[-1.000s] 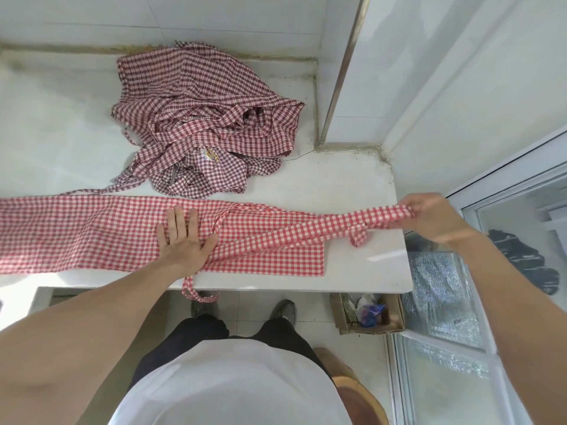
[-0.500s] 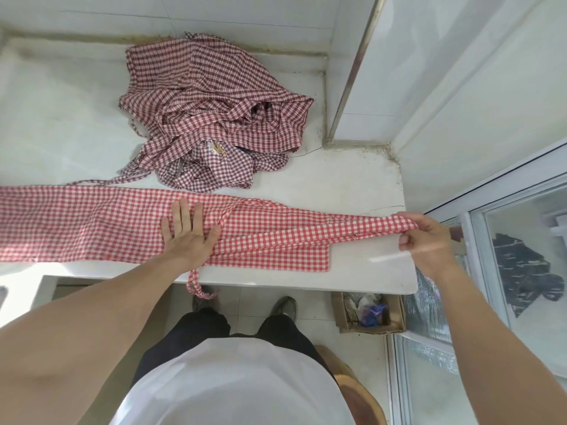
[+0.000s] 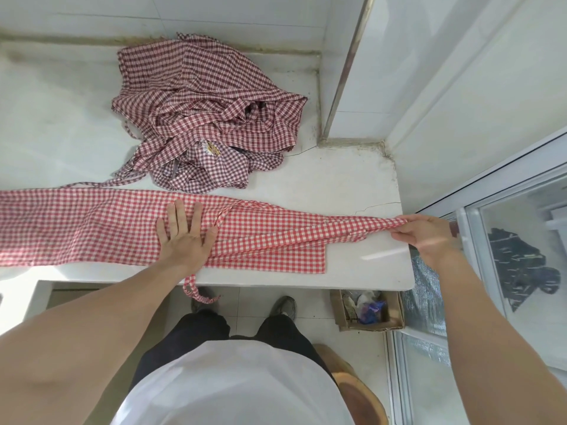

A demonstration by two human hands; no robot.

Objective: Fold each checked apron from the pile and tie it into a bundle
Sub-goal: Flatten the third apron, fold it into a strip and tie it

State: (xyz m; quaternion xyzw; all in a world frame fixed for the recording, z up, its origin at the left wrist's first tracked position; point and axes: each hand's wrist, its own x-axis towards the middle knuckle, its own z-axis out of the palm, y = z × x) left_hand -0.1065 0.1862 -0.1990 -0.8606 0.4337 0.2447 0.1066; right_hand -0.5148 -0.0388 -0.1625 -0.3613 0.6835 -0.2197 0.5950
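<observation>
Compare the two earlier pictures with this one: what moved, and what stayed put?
The right hand, pinching the apron strap, came down from above the counter's right end to its edge, drawing the strap low and taut. The left hand stayed flat on the folded apron; the pile did not move.

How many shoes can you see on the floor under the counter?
2: the left shoe shows below the dangling apron strap; the right shoe sits beside the cardboard box. Both are partly hidden.

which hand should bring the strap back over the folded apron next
Probably the right hand: it already pinches the red checked strap, while the left hand lies flat on the folded red checked apron.
</observation>
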